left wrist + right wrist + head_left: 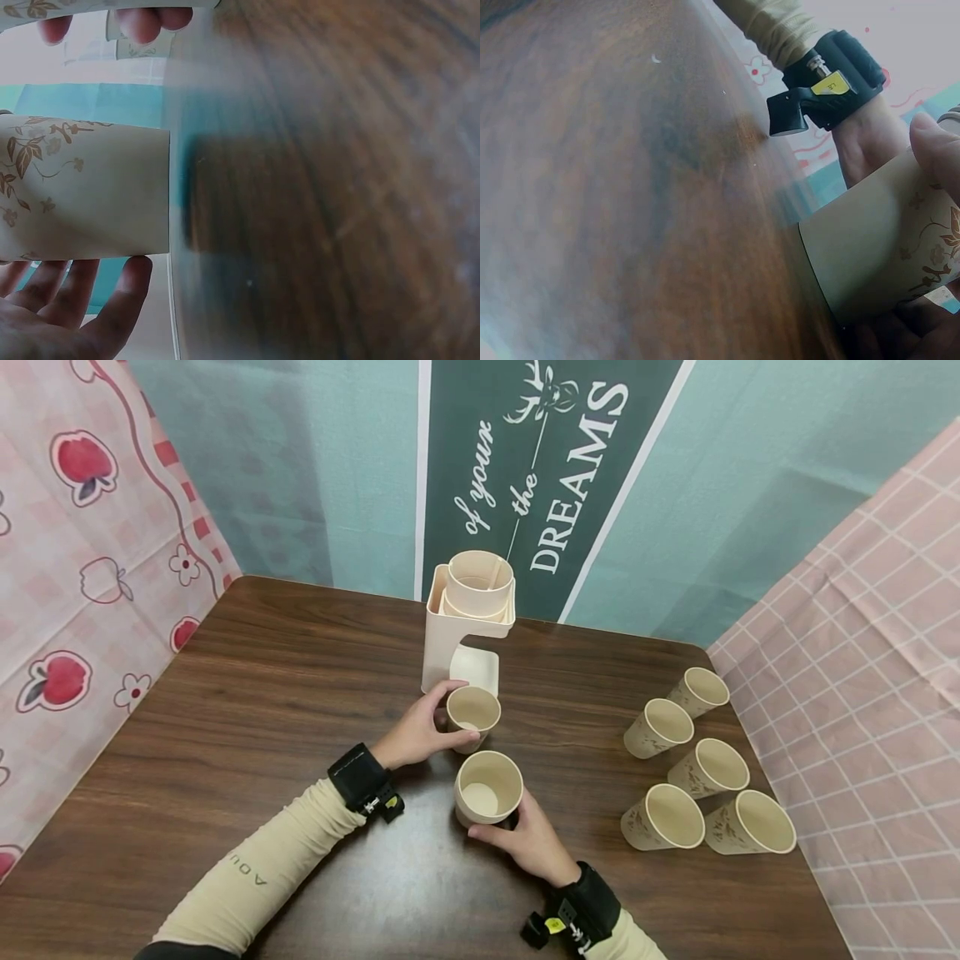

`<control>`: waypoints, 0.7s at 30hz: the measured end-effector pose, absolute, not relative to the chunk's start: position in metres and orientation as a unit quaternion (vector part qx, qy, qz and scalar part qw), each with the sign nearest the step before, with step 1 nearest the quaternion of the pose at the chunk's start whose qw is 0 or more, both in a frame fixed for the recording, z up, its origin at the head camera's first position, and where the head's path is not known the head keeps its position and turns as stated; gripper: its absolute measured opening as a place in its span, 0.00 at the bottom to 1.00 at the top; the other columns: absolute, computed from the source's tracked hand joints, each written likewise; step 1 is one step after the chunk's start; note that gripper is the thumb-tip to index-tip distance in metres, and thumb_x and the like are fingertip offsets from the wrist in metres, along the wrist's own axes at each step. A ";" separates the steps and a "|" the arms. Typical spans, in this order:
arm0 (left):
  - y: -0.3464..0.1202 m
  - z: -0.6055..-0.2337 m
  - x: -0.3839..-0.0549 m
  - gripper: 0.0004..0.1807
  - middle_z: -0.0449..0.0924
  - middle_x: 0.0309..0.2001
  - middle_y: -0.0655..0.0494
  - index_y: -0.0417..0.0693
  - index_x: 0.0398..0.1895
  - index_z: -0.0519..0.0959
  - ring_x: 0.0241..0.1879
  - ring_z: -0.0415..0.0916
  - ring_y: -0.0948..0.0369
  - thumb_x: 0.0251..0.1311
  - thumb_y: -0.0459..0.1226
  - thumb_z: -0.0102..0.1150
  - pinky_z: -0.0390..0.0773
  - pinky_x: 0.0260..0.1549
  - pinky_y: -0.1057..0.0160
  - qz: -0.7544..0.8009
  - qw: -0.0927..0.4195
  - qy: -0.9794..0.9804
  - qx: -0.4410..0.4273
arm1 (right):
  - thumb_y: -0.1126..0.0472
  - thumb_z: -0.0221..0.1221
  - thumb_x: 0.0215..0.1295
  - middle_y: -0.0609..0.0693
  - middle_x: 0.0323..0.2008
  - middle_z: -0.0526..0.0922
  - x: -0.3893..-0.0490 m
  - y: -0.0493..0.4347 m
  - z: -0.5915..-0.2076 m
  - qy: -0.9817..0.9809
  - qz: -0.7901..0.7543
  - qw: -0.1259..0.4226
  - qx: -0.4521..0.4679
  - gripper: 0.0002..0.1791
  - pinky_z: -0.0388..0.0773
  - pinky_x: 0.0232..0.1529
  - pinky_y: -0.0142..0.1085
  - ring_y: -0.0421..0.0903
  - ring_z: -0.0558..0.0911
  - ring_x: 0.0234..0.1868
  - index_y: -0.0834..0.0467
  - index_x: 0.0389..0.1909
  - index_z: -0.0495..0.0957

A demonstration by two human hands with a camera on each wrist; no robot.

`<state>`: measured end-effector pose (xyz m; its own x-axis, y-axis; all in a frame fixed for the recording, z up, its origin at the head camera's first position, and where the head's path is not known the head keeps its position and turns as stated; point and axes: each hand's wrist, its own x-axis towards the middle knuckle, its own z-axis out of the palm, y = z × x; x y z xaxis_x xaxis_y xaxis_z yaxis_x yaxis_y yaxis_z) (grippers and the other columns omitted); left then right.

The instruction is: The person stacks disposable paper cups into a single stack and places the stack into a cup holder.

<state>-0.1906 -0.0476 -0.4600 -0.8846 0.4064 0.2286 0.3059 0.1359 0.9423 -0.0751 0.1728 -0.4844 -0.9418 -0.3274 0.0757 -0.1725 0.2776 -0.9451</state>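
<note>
While left hand (423, 735) grips floral paper cup (474, 714) just near side of white dispenser stand (438, 647) | right hand (531, 842) grips second cup (487, 789), nearer, slightly right | five cups (708, 768) far right

Two cups (489, 777) before stand (441, 656), five cups (663, 814) rightward

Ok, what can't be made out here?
Head: front of the white base, partly behind the far cup in the left hand.
Left wrist: most of the near cup in the right hand, cut off by the top edge.
Right wrist: left hand's fingers, hidden behind the near cup.
</note>
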 end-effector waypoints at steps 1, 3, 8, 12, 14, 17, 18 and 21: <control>-0.048 -0.460 -0.191 0.39 0.75 0.59 0.41 0.38 0.69 0.66 0.49 0.81 0.45 0.56 0.31 0.75 0.79 0.50 0.60 0.609 0.038 0.756 0.236 | 0.62 0.76 0.56 0.54 0.62 0.77 -0.075 0.173 -0.484 0.796 -0.581 0.068 -0.156 0.44 0.69 0.66 0.37 0.52 0.75 0.63 0.58 0.72 0.65; -0.049 -0.459 -0.191 0.39 0.76 0.59 0.43 0.39 0.70 0.67 0.49 0.81 0.47 0.56 0.32 0.75 0.79 0.49 0.61 0.602 0.033 0.763 0.235 | 0.62 0.76 0.56 0.54 0.62 0.76 -0.075 0.173 -0.484 0.795 -0.583 0.069 -0.154 0.44 0.69 0.66 0.37 0.52 0.75 0.63 0.57 0.72 0.64; -0.051 -0.455 -0.190 0.39 0.76 0.58 0.43 0.40 0.70 0.66 0.47 0.82 0.50 0.57 0.33 0.75 0.80 0.47 0.59 0.599 0.034 0.766 0.232 | 0.62 0.76 0.56 0.54 0.62 0.76 -0.075 0.173 -0.484 0.796 -0.581 0.069 -0.153 0.44 0.69 0.66 0.38 0.52 0.75 0.63 0.57 0.72 0.65; -0.052 -0.452 -0.189 0.39 0.76 0.58 0.42 0.40 0.71 0.66 0.47 0.82 0.51 0.57 0.33 0.74 0.80 0.47 0.58 0.606 0.038 0.759 0.235 | 0.62 0.76 0.56 0.54 0.62 0.77 -0.075 0.173 -0.484 0.797 -0.580 0.067 -0.153 0.44 0.69 0.66 0.38 0.52 0.75 0.63 0.57 0.72 0.65; -0.052 -0.450 -0.189 0.39 0.76 0.58 0.42 0.40 0.71 0.66 0.47 0.82 0.51 0.58 0.32 0.74 0.80 0.47 0.58 0.609 0.039 0.755 0.238 | 0.62 0.76 0.56 0.54 0.62 0.77 -0.075 0.173 -0.485 0.798 -0.579 0.066 -0.153 0.44 0.69 0.66 0.38 0.52 0.75 0.62 0.57 0.71 0.65; -0.052 -0.448 -0.189 0.38 0.76 0.58 0.42 0.40 0.70 0.66 0.46 0.81 0.52 0.58 0.33 0.74 0.80 0.47 0.57 0.610 0.038 0.754 0.241 | 0.62 0.76 0.56 0.54 0.61 0.77 -0.076 0.173 -0.486 0.799 -0.577 0.066 -0.153 0.43 0.70 0.66 0.37 0.52 0.75 0.62 0.57 0.71 0.66; -0.052 -0.448 -0.188 0.38 0.76 0.57 0.42 0.40 0.70 0.66 0.45 0.81 0.52 0.58 0.33 0.74 0.80 0.47 0.56 0.610 0.038 0.753 0.242 | 0.62 0.76 0.56 0.54 0.61 0.77 -0.076 0.173 -0.486 0.799 -0.578 0.066 -0.154 0.43 0.70 0.66 0.37 0.51 0.75 0.62 0.58 0.71 0.66; -0.053 -0.444 -0.188 0.38 0.76 0.56 0.42 0.40 0.70 0.66 0.44 0.82 0.52 0.58 0.33 0.74 0.81 0.47 0.53 0.611 0.036 0.752 0.243 | 0.62 0.76 0.56 0.54 0.61 0.77 -0.076 0.173 -0.487 0.798 -0.578 0.064 -0.157 0.43 0.70 0.65 0.37 0.51 0.76 0.62 0.58 0.71 0.66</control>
